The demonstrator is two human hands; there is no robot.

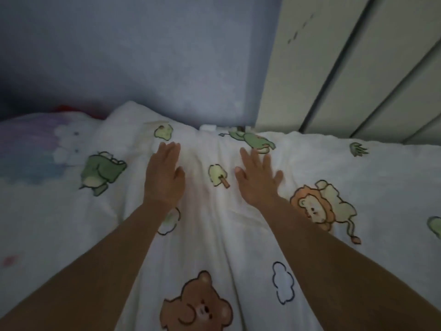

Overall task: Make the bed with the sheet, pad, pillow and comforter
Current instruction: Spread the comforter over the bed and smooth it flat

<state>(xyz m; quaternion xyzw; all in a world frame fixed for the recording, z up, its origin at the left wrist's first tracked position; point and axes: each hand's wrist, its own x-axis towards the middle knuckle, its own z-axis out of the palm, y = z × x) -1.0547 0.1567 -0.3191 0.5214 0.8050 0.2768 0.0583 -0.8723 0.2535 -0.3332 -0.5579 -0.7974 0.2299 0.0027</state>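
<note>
A white comforter [214, 235] printed with bears, lions, frogs and trees covers the bed across the whole lower view. My left hand [164, 175] lies flat on it with straight fingers, just left of a lengthwise fold. My right hand [257, 177] presses flat on the comforter with fingers spread, right of the same fold. At the far left a pillow [31, 149] with a purple and blue pattern lies near the wall, partly under the comforter's edge. Sheet and pad are hidden beneath.
A blue-grey wall [143, 56] runs along the far side of the bed. A white panelled wardrobe [346, 68] stands at the back right against the bed. Something red [66, 108] peeks out behind the pillow.
</note>
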